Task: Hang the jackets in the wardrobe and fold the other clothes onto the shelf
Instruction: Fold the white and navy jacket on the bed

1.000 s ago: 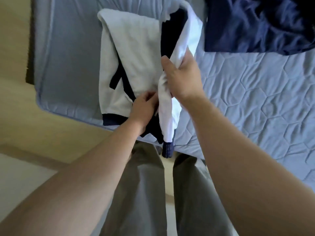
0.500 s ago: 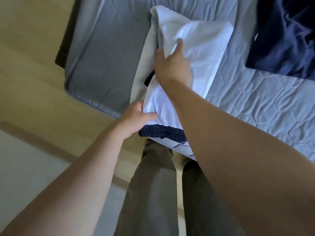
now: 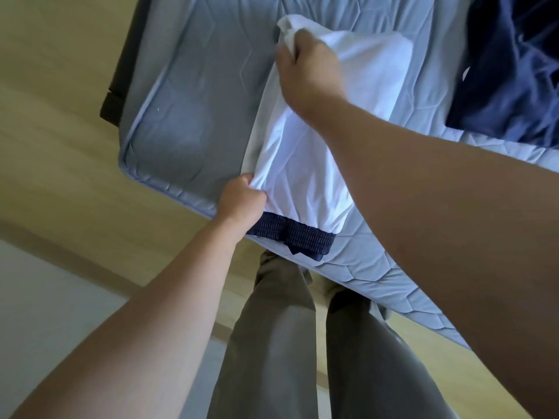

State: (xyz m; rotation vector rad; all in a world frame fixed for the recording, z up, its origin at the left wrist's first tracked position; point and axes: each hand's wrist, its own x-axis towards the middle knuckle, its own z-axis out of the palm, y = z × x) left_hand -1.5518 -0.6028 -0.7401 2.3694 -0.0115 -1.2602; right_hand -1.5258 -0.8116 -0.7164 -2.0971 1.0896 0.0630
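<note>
A white jacket (image 3: 305, 164) with a dark navy ribbed hem (image 3: 298, 235) lies folded lengthwise on the blue quilted bed (image 3: 193, 116), near its front edge. My left hand (image 3: 240, 204) grips the jacket's lower left edge, just above the hem. At the jacket's far end my right hand (image 3: 308, 74) is closed on the bunched white cloth. A dark navy garment (image 3: 511, 71) lies crumpled on the bed at the upper right.
The bed's corner sits at the left, with a black frame piece (image 3: 116, 98) showing past it. Pale wooden floor (image 3: 54, 140) runs along the left and under the bed edge. My own legs in grey trousers (image 3: 272, 343) stand against the bed.
The jacket's right half has been folded over the left, hiding the navy trim. My right hand moved to the far end, my left hand to the lower edge. The view shifted left.
</note>
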